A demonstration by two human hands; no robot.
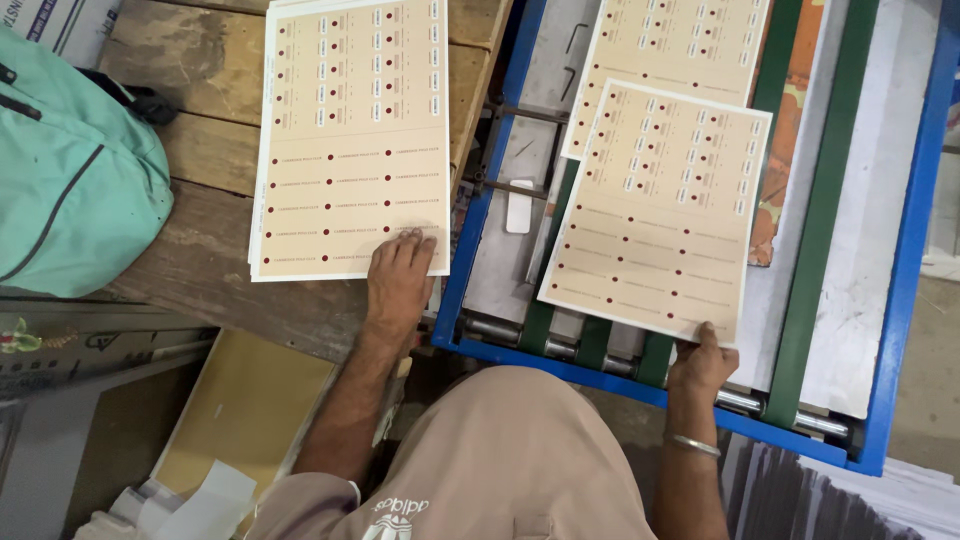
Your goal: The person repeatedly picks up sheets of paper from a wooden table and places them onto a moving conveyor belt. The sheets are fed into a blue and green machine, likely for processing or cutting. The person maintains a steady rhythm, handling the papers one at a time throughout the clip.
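Nearest to you, your right hand (700, 365) grips the near edge of a printed beige sheet (660, 210), thumb on top and the other fingers hidden beneath, so it pinches the sheet's lower right corner. A thin metal bangle (695, 446) circles that wrist. The sheet lies tilted over the bed of a blue-framed feeding machine (905, 250), crossing its green belts (825, 200) and the steel rollers (520, 335) at the near end. It carries rows of dark red dots and small label blocks.

To the left, your left hand (398, 282) rests flat on the near right corner of a stack of matching printed sheets (350, 140), fingers close together and pointing away from you, pressing down on the top sheet. The stack sits on a worn wooden counter (200, 260), its right edge just beside the machine's blue frame.

Farther along the machine bed, a second printed sheet (680, 40) lies partly under the far end of the one you hold, running out of the top of the view. A pale grey board (860, 250) lies along the right side of the bed.

At the left edge of the counter sits a mint-green backpack (70, 170). Below the counter, near your left elbow, a yellowish cardboard sheet (245, 410) leans, with white paper scraps (200, 505) beside it.
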